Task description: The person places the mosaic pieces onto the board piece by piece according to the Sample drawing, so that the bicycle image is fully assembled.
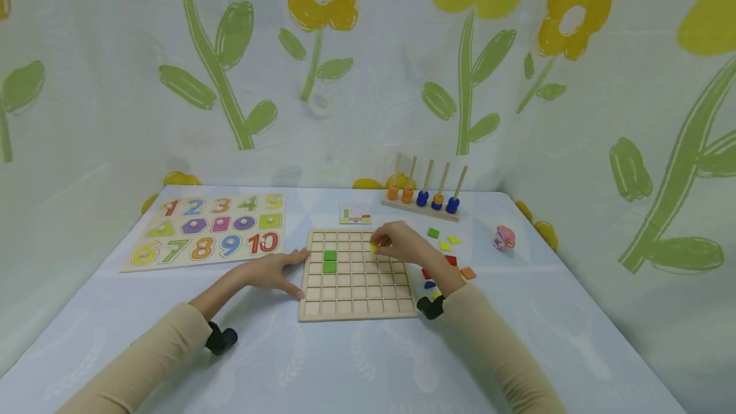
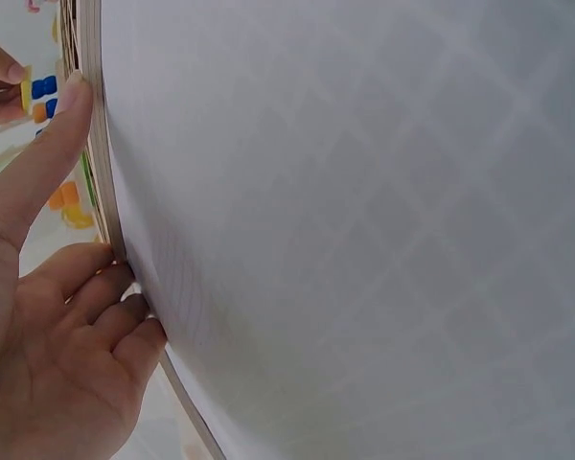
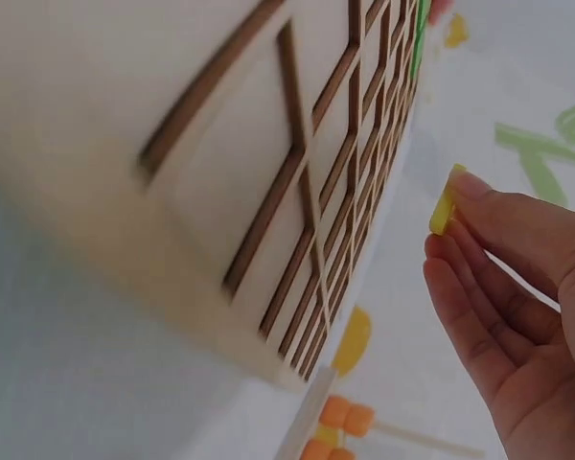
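Observation:
A square wooden grid board (image 1: pixel 359 306) lies mid-table, with two green tiles (image 1: pixel 330 260) set one above the other in its left part. My left hand (image 1: pixel 270 270) rests against the board's left edge, thumb and fingers spread apart along it. In the left wrist view its thumb and fingertips touch the wooden rim. Above the upper right of the grid, my right hand (image 1: pixel 402 243) pinches a small yellow piece (image 3: pixel 445 204) between thumb and fingers. The right wrist view shows that piece raised off the grid; its full shape is turned away.
Loose coloured pieces (image 1: pixel 451 260) lie right of the board, partly behind the right forearm. A small pattern card (image 1: pixel 354 213) sits behind it. A number puzzle (image 1: pixel 209 230) lies left, a peg stacker (image 1: pixel 422 206) stands at the back, and a pink toy (image 1: pixel 504 238) is at right.

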Tool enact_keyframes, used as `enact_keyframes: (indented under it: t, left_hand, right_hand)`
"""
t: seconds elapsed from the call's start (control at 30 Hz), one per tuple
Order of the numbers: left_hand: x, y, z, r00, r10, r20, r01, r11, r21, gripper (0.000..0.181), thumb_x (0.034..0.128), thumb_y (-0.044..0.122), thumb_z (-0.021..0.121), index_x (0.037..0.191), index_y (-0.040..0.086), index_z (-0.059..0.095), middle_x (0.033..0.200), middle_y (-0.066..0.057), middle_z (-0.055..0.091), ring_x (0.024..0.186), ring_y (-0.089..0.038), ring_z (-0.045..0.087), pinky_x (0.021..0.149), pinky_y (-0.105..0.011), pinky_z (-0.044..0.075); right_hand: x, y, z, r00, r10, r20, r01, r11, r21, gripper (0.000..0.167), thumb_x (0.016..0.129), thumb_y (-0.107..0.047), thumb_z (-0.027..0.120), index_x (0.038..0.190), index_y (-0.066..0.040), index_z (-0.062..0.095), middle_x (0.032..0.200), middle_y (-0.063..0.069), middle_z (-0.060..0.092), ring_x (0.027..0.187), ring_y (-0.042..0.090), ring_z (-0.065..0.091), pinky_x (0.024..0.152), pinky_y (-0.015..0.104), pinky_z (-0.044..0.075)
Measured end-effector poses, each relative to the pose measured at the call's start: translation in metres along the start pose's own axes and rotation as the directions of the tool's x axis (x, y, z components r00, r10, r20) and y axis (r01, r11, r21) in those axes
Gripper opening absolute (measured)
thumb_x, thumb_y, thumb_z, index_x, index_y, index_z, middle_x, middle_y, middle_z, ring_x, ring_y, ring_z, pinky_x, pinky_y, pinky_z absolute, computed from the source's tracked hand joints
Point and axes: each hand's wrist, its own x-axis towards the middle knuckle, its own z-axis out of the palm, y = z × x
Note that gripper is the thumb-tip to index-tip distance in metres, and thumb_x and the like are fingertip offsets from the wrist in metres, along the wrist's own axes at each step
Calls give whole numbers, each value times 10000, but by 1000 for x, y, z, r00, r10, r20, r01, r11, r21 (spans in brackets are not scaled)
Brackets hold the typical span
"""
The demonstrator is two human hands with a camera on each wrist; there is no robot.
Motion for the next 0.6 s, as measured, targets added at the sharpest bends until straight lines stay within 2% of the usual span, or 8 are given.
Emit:
enact_keyframes:
  t: [0.2,0.4,0.6]
  left_hand:
    - [-1,1,0,1000,-3,0,3,1000,0,1018,743,416,814,1512,29,271,1553,-219,208,1425,-393,182,1139,-529,173]
    - [-1,1,-1,1000,-15,3,15,1000,-10,1016,742,406,817,1512,31,271,1555,-216,206,1428,-388,176,1142,-523,167]
    - [-1,2,-1,1000,-14,8,14,1000,-17,1010,744,402,817,1512,32,275,1554,-220,206,1426,-393,178,1140,-525,173]
  right_hand:
    - [17,-14,12,1000,-15,10,15,1000,14,143,841,-40,737,978,-5,722,905,60,708,767,112,640,697,185,525]
    - [35,-25,20,997,8,75,-10,1000,22,151,836,-70,752,974,-12,727,896,39,707,772,108,635,692,185,518]
    - [49,-29,28,991,-1,131,2,1000,-7,137,823,-90,769,938,-31,724,859,33,698,752,94,630,672,186,509]
